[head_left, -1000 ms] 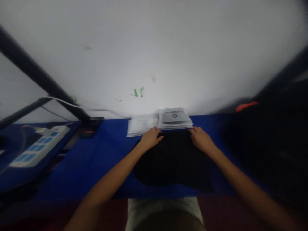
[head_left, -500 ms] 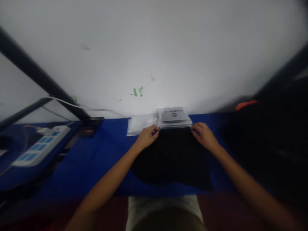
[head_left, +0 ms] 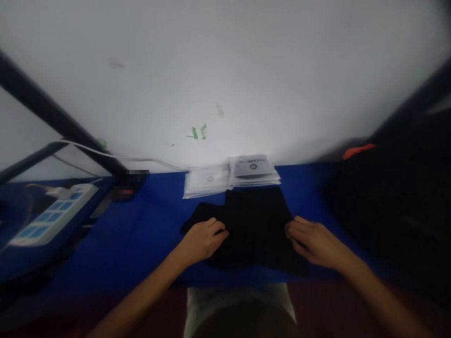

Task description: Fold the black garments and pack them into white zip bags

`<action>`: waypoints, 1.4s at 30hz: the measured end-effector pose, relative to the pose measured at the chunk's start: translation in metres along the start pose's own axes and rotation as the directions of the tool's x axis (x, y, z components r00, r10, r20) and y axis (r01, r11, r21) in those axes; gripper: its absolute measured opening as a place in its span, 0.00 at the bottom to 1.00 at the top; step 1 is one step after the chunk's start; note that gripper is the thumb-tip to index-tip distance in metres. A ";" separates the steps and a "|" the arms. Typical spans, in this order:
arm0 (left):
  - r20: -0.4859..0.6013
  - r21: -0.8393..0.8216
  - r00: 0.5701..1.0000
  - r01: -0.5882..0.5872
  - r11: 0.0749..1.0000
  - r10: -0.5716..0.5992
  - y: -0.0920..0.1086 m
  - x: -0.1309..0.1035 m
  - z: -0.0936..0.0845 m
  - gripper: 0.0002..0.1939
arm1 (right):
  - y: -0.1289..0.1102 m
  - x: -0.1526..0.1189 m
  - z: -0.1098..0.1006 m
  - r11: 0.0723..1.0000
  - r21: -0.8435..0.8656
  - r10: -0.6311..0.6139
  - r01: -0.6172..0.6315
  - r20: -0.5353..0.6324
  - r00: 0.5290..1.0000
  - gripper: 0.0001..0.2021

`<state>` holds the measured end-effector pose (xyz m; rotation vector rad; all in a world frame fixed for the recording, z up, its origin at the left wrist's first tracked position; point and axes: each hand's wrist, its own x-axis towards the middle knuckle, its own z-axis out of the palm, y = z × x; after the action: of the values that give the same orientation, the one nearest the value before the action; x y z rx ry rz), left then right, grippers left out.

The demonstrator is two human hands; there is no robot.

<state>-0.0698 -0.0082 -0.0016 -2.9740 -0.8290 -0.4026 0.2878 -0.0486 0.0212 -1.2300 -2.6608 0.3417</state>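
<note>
Evenly dark, one black fabric piece [head_left: 257, 223], squared along its far side and jutting leftward, lies near the front edge of the blue counter [head_left: 134, 249], sides pinched by left hand [head_left: 202, 240] and right hand [head_left: 315, 241].

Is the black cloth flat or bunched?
Mostly flat: the cloth lies broad on the table, left hand on it, right hand at its edge. Folds: cannot tell.

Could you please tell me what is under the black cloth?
The blue tabletop shows around the black cloth, which lies on it. What is directly beneath is covered, so I cannot tell whether anything else is there.
</note>
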 end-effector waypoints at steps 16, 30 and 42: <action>-0.135 -0.441 0.496 0.745 0.501 -0.858 -0.025 -0.063 -0.003 0.16 | -0.027 0.064 0.006 0.989 0.139 0.073 -0.053 -0.139 0.988 0.14; -0.435 -0.236 0.740 0.456 0.858 -0.513 0.031 0.031 -0.012 0.09 | -0.071 0.147 0.025 0.050 0.952 0.239 -0.303 0.283 0.929 0.22; -0.402 -0.454 0.758 0.322 0.831 -0.514 0.030 0.012 -0.012 0.05 | -0.051 0.122 0.011 0.283 0.901 0.397 -0.330 0.203 0.895 0.10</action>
<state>-0.0473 -0.0295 0.0146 -2.6785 -1.4809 -1.4382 0.1705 0.0120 0.0348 -1.2878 -1.4740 1.5833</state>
